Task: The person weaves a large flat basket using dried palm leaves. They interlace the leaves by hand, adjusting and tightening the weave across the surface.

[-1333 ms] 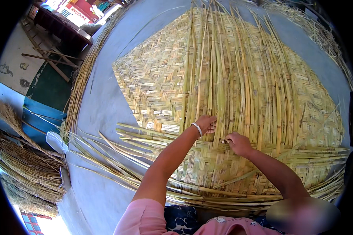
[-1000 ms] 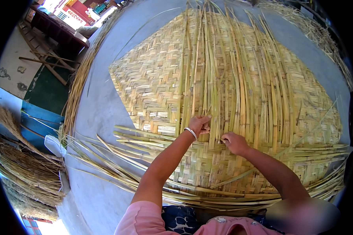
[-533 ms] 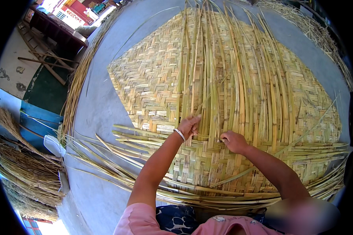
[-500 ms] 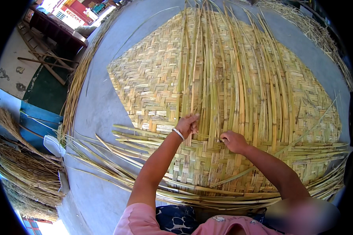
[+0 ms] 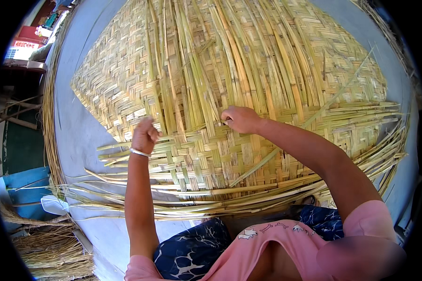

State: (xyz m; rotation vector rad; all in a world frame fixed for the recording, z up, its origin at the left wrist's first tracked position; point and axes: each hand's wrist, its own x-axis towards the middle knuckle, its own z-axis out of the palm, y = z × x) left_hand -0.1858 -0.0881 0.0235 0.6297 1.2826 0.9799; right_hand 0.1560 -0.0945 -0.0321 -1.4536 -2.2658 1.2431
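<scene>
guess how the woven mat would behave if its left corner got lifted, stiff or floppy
The woven mat would probably flex rather than stay rigid, since its plaiting looks thin. It may be light for its spread, as it lies almost flush with the grey floor. The long strips lying over it might slide, since most of their length looks unwoven.

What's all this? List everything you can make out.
Woven mat: one, yellow-green, centre
Lengthwise strips: many, yellow-green, on mat
Edge strips: many, yellow-green, mat's near side
Long stalks: many, tan, floor at left
Straw heap: one, brown, lower left
Container: one, white, left
Wall: one, green and blue, left edge
Floor: one, grey, around mat
Bracelet: one, white, left wrist
Shirt: one, pink, bottom
Legwear: one, dark blue patterned, bottom
Left hand: one, bare, at mat's left
Right hand: one, bare, over mat's middle
</scene>
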